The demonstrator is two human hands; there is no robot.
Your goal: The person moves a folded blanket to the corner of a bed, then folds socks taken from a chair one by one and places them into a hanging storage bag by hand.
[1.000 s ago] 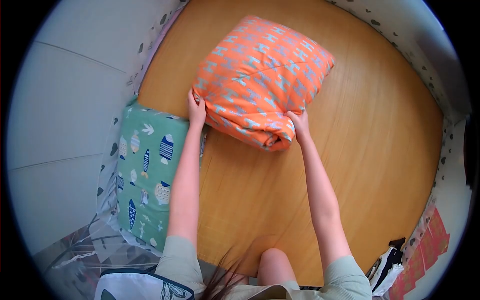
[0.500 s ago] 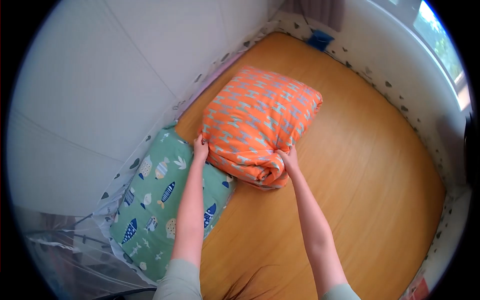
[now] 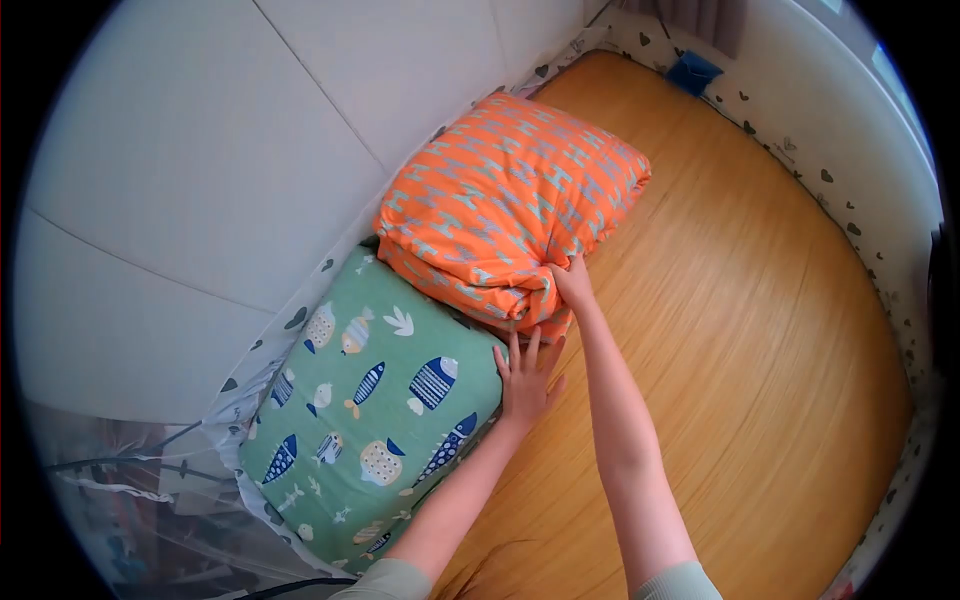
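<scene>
One orange bundle [image 3: 500, 190], left hand [image 3: 528, 388] now splayed

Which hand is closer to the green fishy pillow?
Left. The left hand is right at the edge of the pillow, fingers spread. The right hand is farther away, holding a corner of the orange bundle.

The folded orange quilt [image 3: 500, 190], patterned with H-like motifs, is lying puffed and rumpled on the brown surface [image 3: 740, 330], adjoining the flat-lying green fish-print pillow [image 3: 335, 405].
</scene>
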